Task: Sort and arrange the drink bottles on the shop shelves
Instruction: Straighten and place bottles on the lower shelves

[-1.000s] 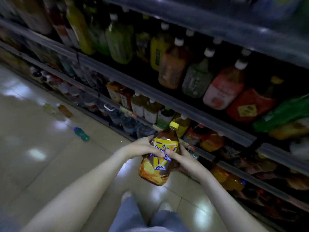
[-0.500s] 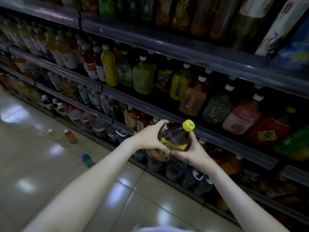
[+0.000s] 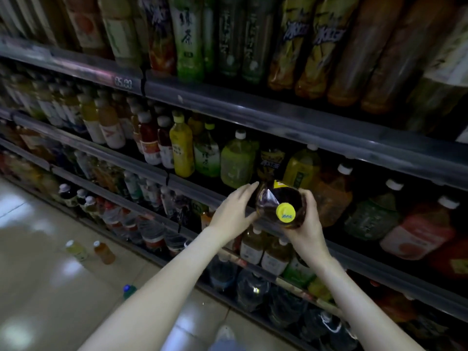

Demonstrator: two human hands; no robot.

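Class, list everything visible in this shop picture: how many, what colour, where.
Held bottle: one, dark brown with yellow cap, before the middle shelf.
Shelf bottles: many, green, yellow, orange, red, on every shelf.
Shelves: several, grey, across the picture.
Floor bottles: three, pale yellow, orange, blue-capped, on the floor, left.
Floor: one, pale glossy tiles, lower left.
Left hand: one, fingers straight against the held bottle.
Right hand: one, gripping the held bottle near its cap.
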